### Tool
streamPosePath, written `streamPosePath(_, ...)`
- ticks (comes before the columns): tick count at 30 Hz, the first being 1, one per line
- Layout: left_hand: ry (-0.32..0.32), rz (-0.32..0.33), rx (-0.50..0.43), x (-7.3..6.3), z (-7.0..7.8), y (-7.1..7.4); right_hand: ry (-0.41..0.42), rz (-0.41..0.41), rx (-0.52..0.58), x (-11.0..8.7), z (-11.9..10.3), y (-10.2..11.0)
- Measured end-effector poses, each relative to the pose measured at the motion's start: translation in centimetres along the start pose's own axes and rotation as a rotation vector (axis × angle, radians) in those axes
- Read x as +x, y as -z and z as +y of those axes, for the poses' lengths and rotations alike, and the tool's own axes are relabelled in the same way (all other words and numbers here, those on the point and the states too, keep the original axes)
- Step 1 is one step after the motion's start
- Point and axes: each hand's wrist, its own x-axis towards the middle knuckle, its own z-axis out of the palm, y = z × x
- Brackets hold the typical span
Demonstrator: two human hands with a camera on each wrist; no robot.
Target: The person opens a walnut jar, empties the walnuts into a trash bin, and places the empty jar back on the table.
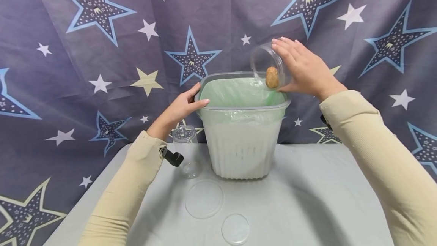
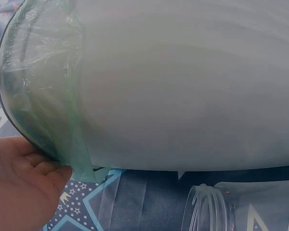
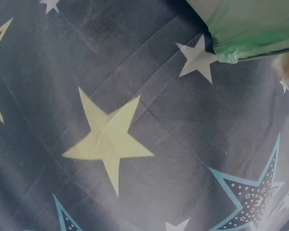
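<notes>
A white bin [image 1: 244,143] with a grey rim stands on the table, lined with a thin green bag [image 1: 228,92] folded over its edge. At the left rim, my left hand [image 1: 184,103] holds the edge, thumb on the front side; the left wrist view shows its fingers [image 2: 48,171] against the bag. Over the bin's right side, my right hand [image 1: 304,67] grips a clear plastic jar [image 1: 268,54], tipped with its mouth toward the bin. Inside the jar lies a brown, rough oval lump [image 1: 272,77], which looks like a small potato.
A tall clear jar [image 1: 186,147] stands left of the bin, near my left forearm. Two clear round lids, a larger one [image 1: 205,199] and a smaller one [image 1: 235,229], lie on the white table [image 1: 300,208] in front. A star-patterned cloth [image 1: 119,63] hangs behind.
</notes>
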Motion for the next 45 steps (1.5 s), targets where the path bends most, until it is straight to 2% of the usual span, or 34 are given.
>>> streamPosePath(4, 0.005, -0.008, 0.002, -0.02, -0.02, 0.06, -0.023, -0.01, -0.01, 0.02, 0.02, 0.03)
streamPosePath(8, 0.014, -0.008, -0.008, -0.05, 0.0, 0.16, 0.009, -0.024, 0.011, 0.06, -0.08, 0.05)
streamPosePath(15, 0.017, -0.008, 0.009, 0.13, 0.06, 0.39, -0.014, -0.036, -0.001, 0.09, -0.07, 0.38)
streamPosePath(19, 0.045, 0.0, 0.021, 0.02, 0.07, 0.4, -0.001, -0.055, -0.011, 0.08, -0.06, 0.19)
streamPosePath(25, 0.057, -0.009, 0.021, -0.02, 0.06, 0.27, -0.012, -0.021, 0.011, -0.36, 0.08, 0.1)
streamPosePath(30, 0.049, -0.005, 0.016, 0.06, 0.13, 0.16, -0.013, 0.015, -0.022, -0.52, 0.29, 0.13)
streamPosePath(35, 0.036, -0.004, 0.022, 0.07, 0.15, 0.17, 0.0, 0.042, 0.017, -0.38, 0.18, -0.01)
streamPosePath(40, 0.043, -0.008, 0.005, 0.05, 0.2, 0.1, -0.016, 0.096, 0.012, -0.61, 0.2, -0.15)
streamPosePath(45, 0.04, -0.003, 0.013, 0.07, 0.17, 0.09, 0.01, 0.106, -0.013, -0.81, 0.58, -0.05)
